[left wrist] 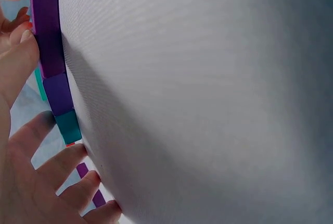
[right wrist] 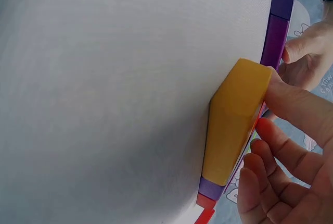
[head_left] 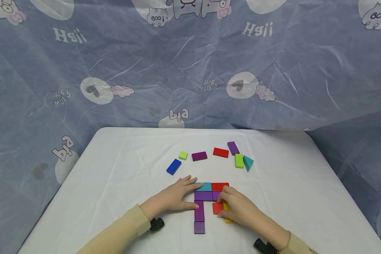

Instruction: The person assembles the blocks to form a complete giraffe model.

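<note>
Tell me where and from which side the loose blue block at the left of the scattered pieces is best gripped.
The blue block lies flat on the white table, slanted, apart from the green cube and the left hand. Probably best to come from above and pinch its two long side faces at mid-length: they are parallel, close together and unobstructed, while the flat top offers no hold.

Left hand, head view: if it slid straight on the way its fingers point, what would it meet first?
The left hand lies flat, fingers pointing right, fingertips already at the teal block and purple block. Those come first; beyond them sit the red block and the right hand.
</note>
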{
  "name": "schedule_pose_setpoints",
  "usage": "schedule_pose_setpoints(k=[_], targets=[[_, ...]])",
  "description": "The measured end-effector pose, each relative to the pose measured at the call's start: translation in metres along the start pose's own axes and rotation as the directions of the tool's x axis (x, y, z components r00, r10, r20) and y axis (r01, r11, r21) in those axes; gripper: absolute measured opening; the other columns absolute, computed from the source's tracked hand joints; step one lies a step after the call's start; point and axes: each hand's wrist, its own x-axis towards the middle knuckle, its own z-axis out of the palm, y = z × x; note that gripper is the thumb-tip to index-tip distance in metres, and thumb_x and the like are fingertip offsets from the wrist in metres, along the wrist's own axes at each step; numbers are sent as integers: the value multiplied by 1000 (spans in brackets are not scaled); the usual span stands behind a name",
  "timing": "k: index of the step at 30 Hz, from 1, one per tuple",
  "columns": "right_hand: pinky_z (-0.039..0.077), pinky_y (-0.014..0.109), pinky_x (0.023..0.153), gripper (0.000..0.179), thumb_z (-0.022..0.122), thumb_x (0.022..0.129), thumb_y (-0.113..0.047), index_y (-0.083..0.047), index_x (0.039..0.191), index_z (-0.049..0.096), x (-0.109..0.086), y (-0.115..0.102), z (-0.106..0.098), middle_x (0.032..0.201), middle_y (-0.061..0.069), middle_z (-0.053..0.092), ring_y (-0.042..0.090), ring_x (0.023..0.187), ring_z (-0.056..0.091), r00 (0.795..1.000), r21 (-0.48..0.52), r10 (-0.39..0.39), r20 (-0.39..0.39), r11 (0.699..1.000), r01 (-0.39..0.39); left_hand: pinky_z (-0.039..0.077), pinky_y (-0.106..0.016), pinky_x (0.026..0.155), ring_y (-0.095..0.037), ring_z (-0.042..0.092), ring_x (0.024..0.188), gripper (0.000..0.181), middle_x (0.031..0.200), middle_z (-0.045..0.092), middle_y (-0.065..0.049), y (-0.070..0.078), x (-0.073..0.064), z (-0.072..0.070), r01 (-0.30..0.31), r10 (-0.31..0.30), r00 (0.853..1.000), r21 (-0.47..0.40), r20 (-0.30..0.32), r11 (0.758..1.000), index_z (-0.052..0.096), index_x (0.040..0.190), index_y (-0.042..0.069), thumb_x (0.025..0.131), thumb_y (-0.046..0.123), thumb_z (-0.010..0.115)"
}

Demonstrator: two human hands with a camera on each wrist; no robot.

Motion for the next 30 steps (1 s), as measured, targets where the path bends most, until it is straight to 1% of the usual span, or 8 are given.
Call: schedule_pose_setpoints(k=[3,6,12,17,20,23,26,30], targets=[[57,29,77,31,90,69,-27,-14,87,69,-1,0,1,84,-9,51,7,82,50,999,-14,-31,-15,999,31,22,-52,122,-29,21,152,76,161,31,-4,1,0,0,-1,1,1000,-2,-3,1000,37,153,29,88,57,65],[57,28,76,31,90,69,-27,-14,87,69,-2,0,1,83,-9,51,7,81,49,999,-24,-41,-22,999,40,22,-53,121,-29,21,152,76,161,31,-4,2,-1,-1,-2,2,1000,-6,-3,1000,37,153,28,88,57,65],[57,28,76,30,90,69,-25,-14,87,69,-4,-1,1,82,-8,57,8,81,50,998,-26,-57,-28,998,56,22,-53,121,-30,21,152,76,161,31,-5,3,-1,-2,-2,2,1000,-1,-2,1000,37,153,27,89,56,65],[57,28,76,33,89,70,-26,-13,94,70,-5,-1,2,86,-8,59,6,81,51,998,-9,-62,-29,998,62,22,-54,121,-30,21,152,76,162,31,-5,3,-1,-2,0,0,1000,-2,-1,1000,38,153,27,88,56,65],[58,29,78,33,88,71,-29,-17,96,70,-8,0,-1,90,-9,62,6,84,54,999,17,-47,-27,999,48,22,-54,121,-30,22,152,76,161,31,-5,3,-1,-2,-2,2,1000,0,-6,1000,38,153,27,88,56,65],[58,29,79,31,87,71,-32,-20,94,70,-15,2,-8,92,-11,63,7,86,55,999,47,-47,-26,998,48,22,-54,121,-30,22,152,76,161,32,-5,2,0,-2,-4,4,1000,-1,-9,1000,39,152,27,88,56,66],[56,24,75,30,87,72,-32,-22,94,69,-25,5,-15,91,-13,61,6,85,54,998,97,-64,-2,993,64,22,-54,121,-30,22,152,76,161,32,-5,1,0,-1,-6,6,1000,0,-9,1000,39,152,27,88,56,66],[50,17,67,29,86,73,-32,-24,94,68,-39,11,-20,88,-16,56,2,79,50,995,183,-70,69,981,56,21,-54,121,-29,21,152,76,161,32,-4,1,0,-1,-3,3,1000,0,-7,1000,38,152,27,87,56,66]])
